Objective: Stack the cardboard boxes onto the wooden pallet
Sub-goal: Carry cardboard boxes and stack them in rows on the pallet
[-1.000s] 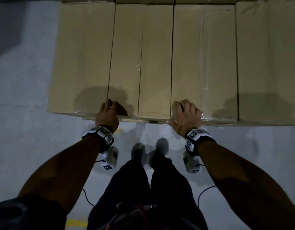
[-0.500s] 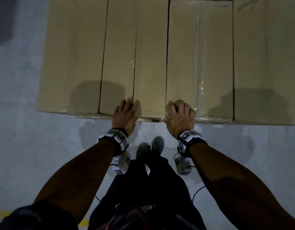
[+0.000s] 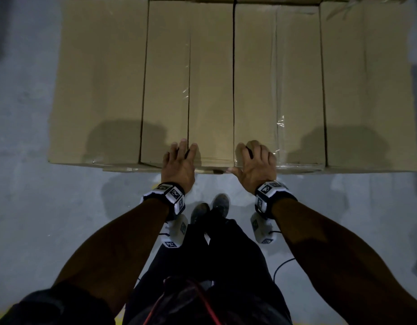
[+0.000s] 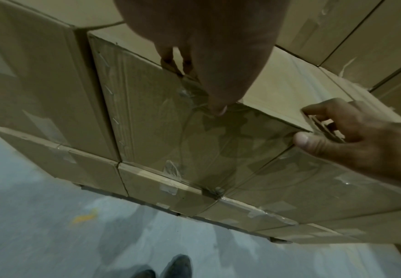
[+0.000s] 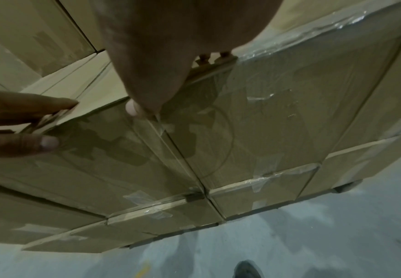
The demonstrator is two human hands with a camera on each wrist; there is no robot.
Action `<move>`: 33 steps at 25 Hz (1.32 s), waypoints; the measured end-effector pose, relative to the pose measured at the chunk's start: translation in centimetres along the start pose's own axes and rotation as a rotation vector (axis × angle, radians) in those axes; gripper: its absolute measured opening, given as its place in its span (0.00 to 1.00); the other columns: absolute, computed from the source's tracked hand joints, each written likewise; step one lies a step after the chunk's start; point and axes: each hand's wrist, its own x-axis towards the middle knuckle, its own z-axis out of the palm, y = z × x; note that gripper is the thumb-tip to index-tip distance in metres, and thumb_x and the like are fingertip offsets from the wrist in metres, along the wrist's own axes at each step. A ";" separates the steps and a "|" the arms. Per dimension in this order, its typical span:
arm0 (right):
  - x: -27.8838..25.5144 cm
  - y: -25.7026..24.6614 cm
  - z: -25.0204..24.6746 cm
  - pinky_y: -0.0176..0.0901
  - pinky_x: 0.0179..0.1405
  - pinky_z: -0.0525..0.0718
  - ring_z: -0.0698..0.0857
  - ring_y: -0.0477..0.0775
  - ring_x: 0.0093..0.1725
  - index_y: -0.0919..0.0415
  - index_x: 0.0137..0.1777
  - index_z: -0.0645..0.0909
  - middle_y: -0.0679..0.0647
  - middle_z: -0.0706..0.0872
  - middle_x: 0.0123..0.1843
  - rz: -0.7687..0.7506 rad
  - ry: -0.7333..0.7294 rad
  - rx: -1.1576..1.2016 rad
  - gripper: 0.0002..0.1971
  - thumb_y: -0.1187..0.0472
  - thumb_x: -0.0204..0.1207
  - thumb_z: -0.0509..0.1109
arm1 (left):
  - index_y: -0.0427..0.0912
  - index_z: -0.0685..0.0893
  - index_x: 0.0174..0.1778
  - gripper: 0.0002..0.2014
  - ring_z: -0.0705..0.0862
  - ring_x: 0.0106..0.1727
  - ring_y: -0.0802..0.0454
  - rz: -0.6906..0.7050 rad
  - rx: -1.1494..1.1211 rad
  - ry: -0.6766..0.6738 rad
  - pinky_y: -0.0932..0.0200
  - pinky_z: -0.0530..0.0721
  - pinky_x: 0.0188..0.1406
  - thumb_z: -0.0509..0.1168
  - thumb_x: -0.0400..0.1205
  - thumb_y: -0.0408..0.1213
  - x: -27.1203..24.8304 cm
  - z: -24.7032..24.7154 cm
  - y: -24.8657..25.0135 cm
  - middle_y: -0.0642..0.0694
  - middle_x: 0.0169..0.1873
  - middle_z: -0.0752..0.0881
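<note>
Brown cardboard box [image 3: 209, 90], second in the top row, runs lengthwise away from me. My left hand [image 3: 179, 164] lies flat-fingered on its near edge; my right hand [image 3: 255, 161] curls over the neighbouring corner.

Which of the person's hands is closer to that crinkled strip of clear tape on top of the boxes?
Right. The right hand lies just beside the tape; the left hand rests on the neighbouring box, farther away.
</note>
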 end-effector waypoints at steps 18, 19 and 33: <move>-4.2 21.9 0.3 0.63 0.83 0.59 0.52 0.68 0.87 0.52 0.88 0.49 0.62 0.48 0.89 0.179 -0.034 0.087 0.53 0.54 0.71 0.81 | 0.47 0.57 0.87 0.33 0.53 0.86 0.33 0.179 -0.009 0.179 0.37 0.61 0.82 0.54 0.85 0.25 1.3 2.0 11.5 0.38 0.87 0.54; -4.1 23.0 0.6 0.64 0.82 0.60 0.53 0.69 0.86 0.52 0.88 0.51 0.63 0.50 0.89 0.138 -0.013 0.068 0.53 0.55 0.70 0.82 | 0.47 0.57 0.87 0.34 0.53 0.86 0.33 0.159 -0.026 0.180 0.37 0.61 0.82 0.54 0.85 0.24 1.2 2.2 11.9 0.38 0.87 0.54; -1.8 24.7 0.8 0.64 0.83 0.53 0.51 0.66 0.87 0.54 0.88 0.47 0.59 0.47 0.89 -0.054 0.015 -0.028 0.50 0.30 0.75 0.65 | 0.49 0.60 0.87 0.35 0.55 0.86 0.33 -0.001 -0.016 0.066 0.27 0.80 0.63 0.63 0.84 0.28 1.4 1.1 13.2 0.40 0.87 0.55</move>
